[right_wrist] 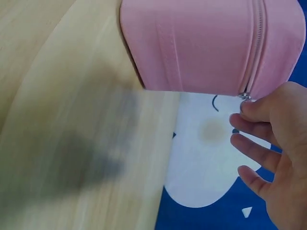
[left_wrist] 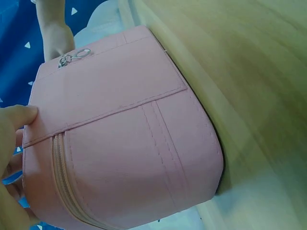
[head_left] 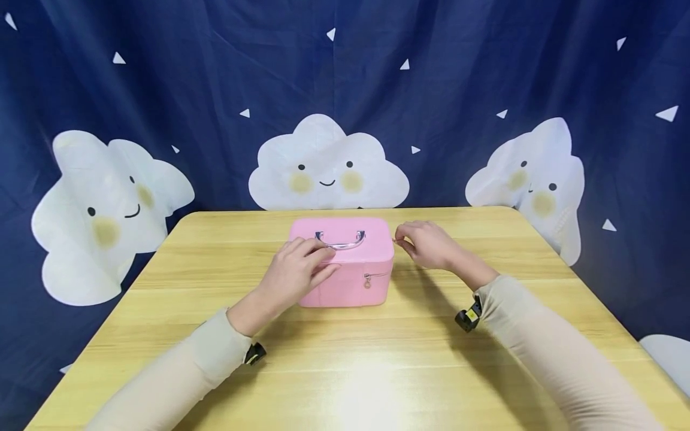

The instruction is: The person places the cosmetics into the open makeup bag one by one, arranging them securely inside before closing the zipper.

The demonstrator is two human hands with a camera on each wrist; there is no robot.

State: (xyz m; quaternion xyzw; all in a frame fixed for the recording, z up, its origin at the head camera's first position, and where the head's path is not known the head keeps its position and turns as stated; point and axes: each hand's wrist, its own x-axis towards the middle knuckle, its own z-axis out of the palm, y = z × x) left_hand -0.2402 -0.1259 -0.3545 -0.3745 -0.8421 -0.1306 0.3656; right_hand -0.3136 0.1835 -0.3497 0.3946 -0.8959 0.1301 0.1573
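A pink vanity case (head_left: 345,286) with a silver handle (head_left: 345,244) on its lid stands upright on the table. My left hand (head_left: 293,269) rests at the lid's front left edge, its fingers over the top and thumb at the front, as the left wrist view also shows near the thumb (left_wrist: 26,115). At the far right corner, my right hand (head_left: 426,242) pinches a zipper pull (right_wrist: 244,97) between thumb and index finger; the other fingers spread loosely. A second zipper pull (head_left: 368,282) hangs on the front. The zipper (left_wrist: 62,167) runs closed along the left side.
The wooden table (head_left: 334,365) surrounds the case, with its far edge just behind. A dark blue curtain (head_left: 215,72) with white clouds hangs beyond that edge. Each wrist carries a small black camera, such as the right one (head_left: 468,317).
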